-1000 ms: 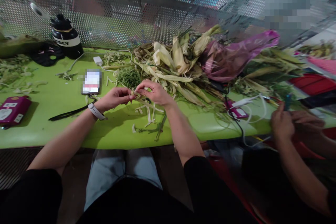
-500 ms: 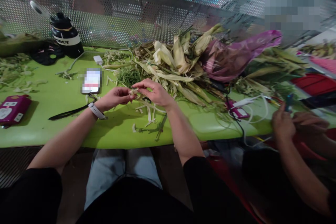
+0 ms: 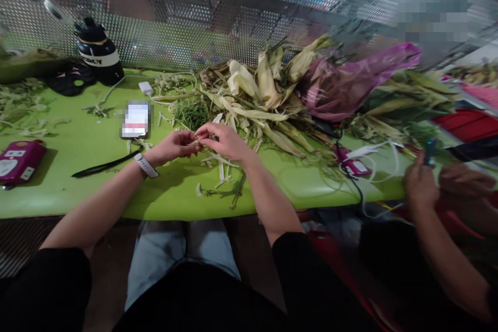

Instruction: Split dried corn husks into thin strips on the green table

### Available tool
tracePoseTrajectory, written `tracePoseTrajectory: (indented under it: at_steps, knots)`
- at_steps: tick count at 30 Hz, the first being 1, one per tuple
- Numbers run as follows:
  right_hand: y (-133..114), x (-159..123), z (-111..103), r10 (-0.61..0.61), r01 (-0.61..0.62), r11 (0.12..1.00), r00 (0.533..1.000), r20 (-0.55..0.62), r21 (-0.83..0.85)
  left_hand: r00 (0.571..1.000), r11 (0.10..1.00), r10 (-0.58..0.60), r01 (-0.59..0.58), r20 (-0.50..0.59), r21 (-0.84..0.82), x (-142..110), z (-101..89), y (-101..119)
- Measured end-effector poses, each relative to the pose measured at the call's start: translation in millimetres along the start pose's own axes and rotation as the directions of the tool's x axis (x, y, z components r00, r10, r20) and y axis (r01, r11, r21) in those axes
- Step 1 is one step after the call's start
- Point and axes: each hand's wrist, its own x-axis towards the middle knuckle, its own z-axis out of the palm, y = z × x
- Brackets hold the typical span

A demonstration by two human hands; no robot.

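My left hand [image 3: 179, 146], with a white band at its wrist, is closed in a pinch over the green table [image 3: 171, 194]. Opposite it, fingertips almost touching, my right hand [image 3: 223, 141] pinches too. Between them is a small pale strip of corn husk [image 3: 197, 140], mostly covered by the fingers. Loose husk strips [image 3: 221, 168] lie just below my right hand. Behind the hands sit a small heap of thin green strips [image 3: 190, 114] and a large pile of dry corn husks [image 3: 268, 83].
A phone [image 3: 136, 119] with a black strap lies left of my hands. Further left are a purple power strip [image 3: 23, 162] and a dark bottle [image 3: 97, 54]. A pink plastic bag [image 3: 338, 88] rests on the husks. At right, a co-worker's hands [image 3: 422, 181] hold a bluish object near white cables.
My hands have shifted slightly, and the right fingers have closed in toward the left. Less of the pale strip shows between them now.
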Motion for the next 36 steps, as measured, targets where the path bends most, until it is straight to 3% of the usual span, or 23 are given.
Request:
tracePoseTrajectory:
  at_steps: [6, 12, 19, 27, 32, 36]
  knots:
    - [6, 4, 5, 0.064, -0.063, 0.998, 0.991, -0.114, 0.009, 0.986, 0.995, 0.065, -0.076, -0.154, -0.067, 1, -2.3, -2]
    - [7, 4, 5, 0.096, -0.080, 0.985, 0.990, -0.100, 0.150, 0.975, 0.986, 0.162, -0.167, -0.154, -0.023, 2, -3.2, 0]
    - [8, 7, 14, 0.080, -0.069, 0.995, 0.985, -0.153, 0.073, 0.974, 0.978, 0.164, -0.181, -0.159, -0.104, -1, 1.6, 1]
    - [9, 6, 7, 0.139, -0.121, 0.986, 0.976, -0.169, 0.115, 0.932, 0.975, 0.223, -0.208, -0.285, 0.082, 4, -3.6, -2]
    - [12, 7, 2, 0.154, -0.140, 0.987, 0.966, -0.209, 0.083, 0.877, 0.943, 0.332, -0.296, -0.348, 0.153, 8, -10.2, -5]
    - [15, 7, -2, 0.155, -0.143, 0.987, 0.969, -0.193, 0.074, 0.875, 0.912, 0.346, -0.228, -0.338, 0.342, 7, -20.8, -3]
